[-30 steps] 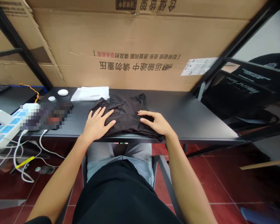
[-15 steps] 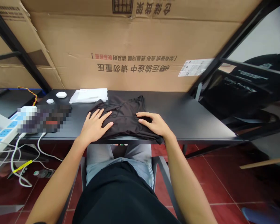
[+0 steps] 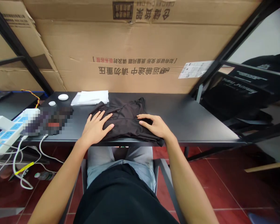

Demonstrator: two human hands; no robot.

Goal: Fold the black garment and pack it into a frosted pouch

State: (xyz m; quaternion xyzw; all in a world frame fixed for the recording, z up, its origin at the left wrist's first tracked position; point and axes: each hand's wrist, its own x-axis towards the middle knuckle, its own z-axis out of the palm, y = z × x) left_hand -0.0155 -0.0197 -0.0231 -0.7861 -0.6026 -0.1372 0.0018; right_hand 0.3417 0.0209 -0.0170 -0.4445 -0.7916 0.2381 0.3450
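As they did half a second ago, the ringed left hand (image 3: 94, 128) lies with fingers spread and the bare right hand (image 3: 158, 126) rests, thumb and fingertips parted, on one wrinkled black cloth (image 3: 126, 124), frame centre; smooth black tabletop (image 3: 179, 118) beneath; creased brown cardboard panel (image 3: 130, 40), top of frame.

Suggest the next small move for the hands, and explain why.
Perhaps the right hand should draw in the near-right corner of the black cloth: it overhangs the front edge of the table, while the left hand lies spread on the cloth.
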